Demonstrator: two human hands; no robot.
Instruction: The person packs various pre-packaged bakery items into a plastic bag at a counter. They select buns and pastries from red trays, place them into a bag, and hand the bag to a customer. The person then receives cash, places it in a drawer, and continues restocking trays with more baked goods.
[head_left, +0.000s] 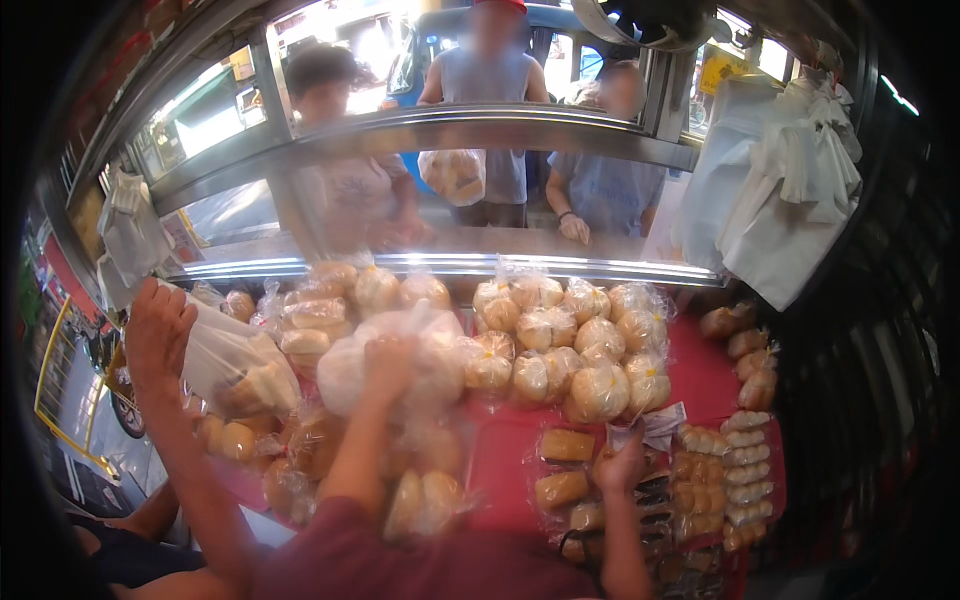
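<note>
My left hand (391, 366), slightly blurred, grips the top of a full white plastic bag (439, 360) above the bread display. What fills that bag is hidden by its cloudy plastic. In my right hand (622, 463) are folded paper banknotes (666, 424), held over the right side of the counter. Just left of that hand are wrapped bread loaves (564, 445). Beyond it sit clear bags of round buns (600, 390), some tied with yellow. To my left, a co-worker's hand (159, 319) holds up a thin plastic bag (244, 367) with bread inside.
A glass front with metal rails (480, 127) stands beyond the bread. Behind it are three people, with a bag of bread (452, 177) hanging before the middle one. Plastic bags hang at right (787, 180) and left (135, 217). Packs of small rolls (746, 469) lie on red trays (697, 367).
</note>
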